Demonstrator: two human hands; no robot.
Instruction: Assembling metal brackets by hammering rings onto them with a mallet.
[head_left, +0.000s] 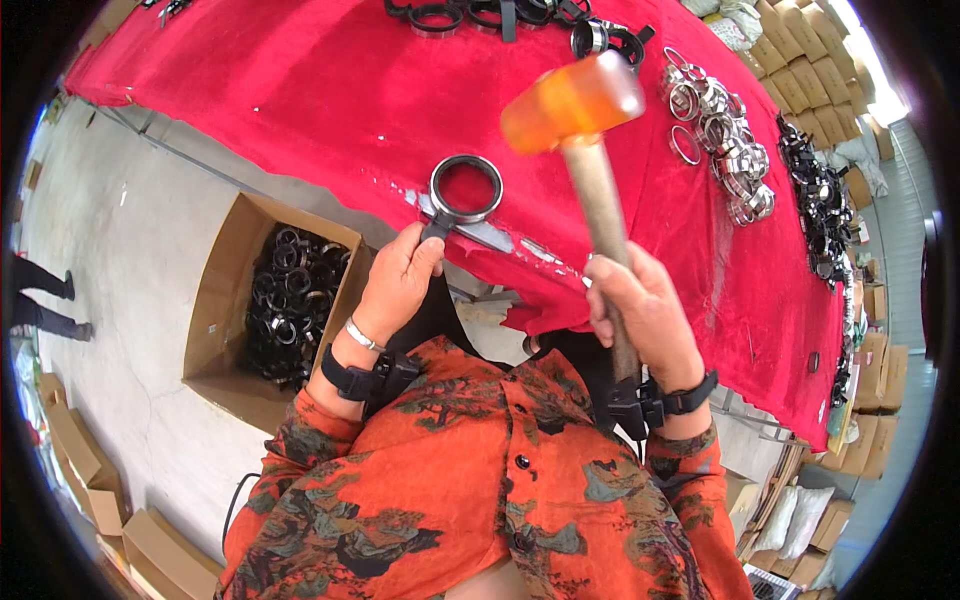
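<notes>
At the far left, a person's legs [45, 305] stand on the floor, the upper body cut off by the dark rim of the view. Next comes an open cardboard box [212, 320] below the near edge of the red-covered counter [330, 90]; the black rings [290, 295] inside overlap so much that single pieces are hard to pick out.

The left hand [398, 285] is at the counter's near edge, its grip closed, thumb and fingers pinching a dark tab; the fingers underneath are hidden. The black-and-silver ring [466, 219] extends from this tab, just beyond the fingertips, over the near edge beside a pale worn patch [487, 236]. Whether it rests on the counter or hangs just above, I cannot tell. More ring parts [508, 20] lie along the far edge, cut off by the top of the view.

Right of these, a mallet [597, 190] is raised over the counter, its amber head blurred. The right hand [650, 310] has its grip wrapped around the wooden handle, well below the head; the handle's lower end is hard to make out against a black wrist strap [690, 398]. Silver rings [735, 150] heap toward the far right corner, and tangled black parts [815, 200] line the right edge.
</notes>
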